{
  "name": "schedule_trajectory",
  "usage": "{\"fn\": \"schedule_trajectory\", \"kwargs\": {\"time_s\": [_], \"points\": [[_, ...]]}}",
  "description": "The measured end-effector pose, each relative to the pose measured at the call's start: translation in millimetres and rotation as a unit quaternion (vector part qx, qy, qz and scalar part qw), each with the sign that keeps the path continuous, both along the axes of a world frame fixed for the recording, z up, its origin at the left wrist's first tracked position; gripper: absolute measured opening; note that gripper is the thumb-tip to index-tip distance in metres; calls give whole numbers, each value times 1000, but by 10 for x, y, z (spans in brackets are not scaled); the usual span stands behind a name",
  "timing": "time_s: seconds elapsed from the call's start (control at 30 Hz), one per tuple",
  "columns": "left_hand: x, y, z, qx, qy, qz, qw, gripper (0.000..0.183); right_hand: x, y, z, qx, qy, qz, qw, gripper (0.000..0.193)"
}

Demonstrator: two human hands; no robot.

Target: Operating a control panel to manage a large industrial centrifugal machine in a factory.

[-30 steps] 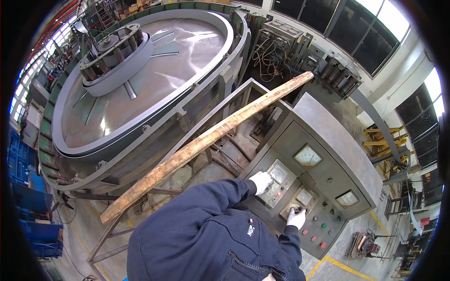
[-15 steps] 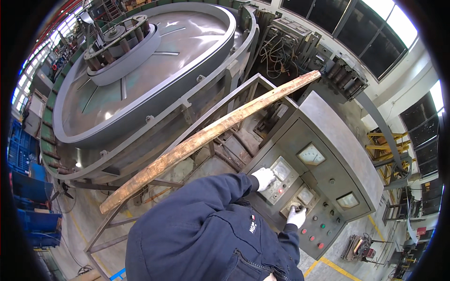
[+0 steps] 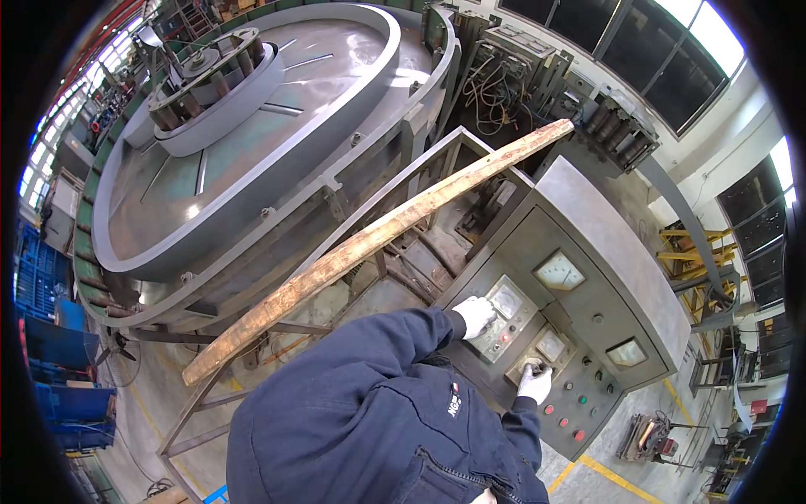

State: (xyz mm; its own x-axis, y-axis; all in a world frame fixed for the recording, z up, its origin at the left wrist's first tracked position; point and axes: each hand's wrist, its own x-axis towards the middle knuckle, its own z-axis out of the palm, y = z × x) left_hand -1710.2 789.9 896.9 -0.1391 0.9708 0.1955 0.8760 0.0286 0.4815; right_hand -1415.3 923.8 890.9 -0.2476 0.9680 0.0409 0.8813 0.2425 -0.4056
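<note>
My left hand [image 3: 475, 317], in a white glove, rests against the left gauge module [image 3: 497, 343] of a grey control console. Its fingers look curled together beside the gauge, and whatever is under them is hidden. To its right, my gloved right hand [image 3: 535, 383] has thumb and fingers closed round a dark control knob [image 3: 536, 364]. That knob sits just below the small gauge of the right module [image 3: 550, 346]. Ahead on the left, a large round table [image 3: 231, 181] with radial slots carries a tall, grey curved ring wall [image 3: 327, 113].
A long wooden beam [image 3: 378, 239] lies slantwise across a metal rail between me and the round table. Red push buttons [image 3: 579, 435] sit low on the console [image 3: 638, 286], with two larger meters [image 3: 560, 271] above. Cables [image 3: 495, 88] hang from machinery behind.
The round table has turned: its slots and ring wall stand at other angles than before. My hands keep to the same spots on the console. The view has shifted slightly.
</note>
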Motion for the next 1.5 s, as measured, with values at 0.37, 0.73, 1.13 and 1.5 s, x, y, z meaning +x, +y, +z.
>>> {"fn": "schedule_trajectory", "kwargs": {"time_s": [0.37, 0.73, 1.13, 1.5], "points": [[4, 8, -33, 20, -15, 2, 1000, 25, 48, 23, -87, 0, 2, 1, 1000, 47], [6, 21, -16, 2, -23, 2, 1000, 24, 48, 15, -72, -2, -5, 0, 1000, 48], [17, 22, 19, -8, -7, 0, 1000, 22, 69, 52, -71, -10, 6, 8, 1000, 46], [-52, 0, -61, 11, -6, -7, 1000, 24, 17, 3, -73, 6, 30, 8, 999, 46]]}}
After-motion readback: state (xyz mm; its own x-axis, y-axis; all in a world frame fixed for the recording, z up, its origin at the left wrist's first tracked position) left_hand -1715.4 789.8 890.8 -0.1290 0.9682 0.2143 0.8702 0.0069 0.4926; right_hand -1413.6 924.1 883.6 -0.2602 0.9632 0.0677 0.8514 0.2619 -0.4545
